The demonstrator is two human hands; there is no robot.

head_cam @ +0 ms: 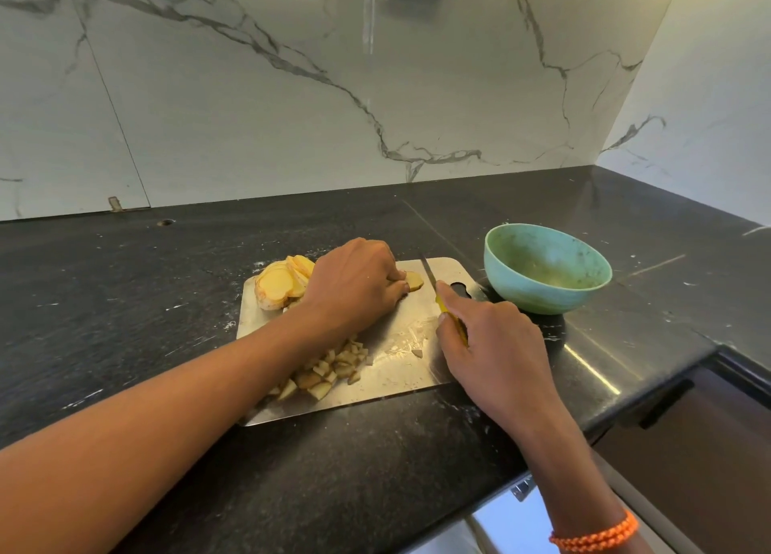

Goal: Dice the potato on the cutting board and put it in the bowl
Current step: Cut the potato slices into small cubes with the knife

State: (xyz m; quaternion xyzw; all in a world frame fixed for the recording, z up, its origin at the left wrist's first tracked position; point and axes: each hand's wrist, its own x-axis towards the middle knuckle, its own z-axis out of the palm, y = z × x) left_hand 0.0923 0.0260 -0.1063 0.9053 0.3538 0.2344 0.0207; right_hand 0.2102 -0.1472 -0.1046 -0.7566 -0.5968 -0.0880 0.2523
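Several wet, slippery potato slices (414, 280) lay near the cutting board's (400, 345) far edge, pinched firmly from above by the left hand (359, 282), while the right hand (492, 345) clenched the knife (438, 290).

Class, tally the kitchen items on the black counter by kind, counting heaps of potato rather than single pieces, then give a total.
Steel cutting board: 1
Green round bowl: 1
Yellow-handled knife: 1
Stack of yellow potato slices: 1
Heap of diced potato: 1
Potato piece being cut: 1
Total: 6
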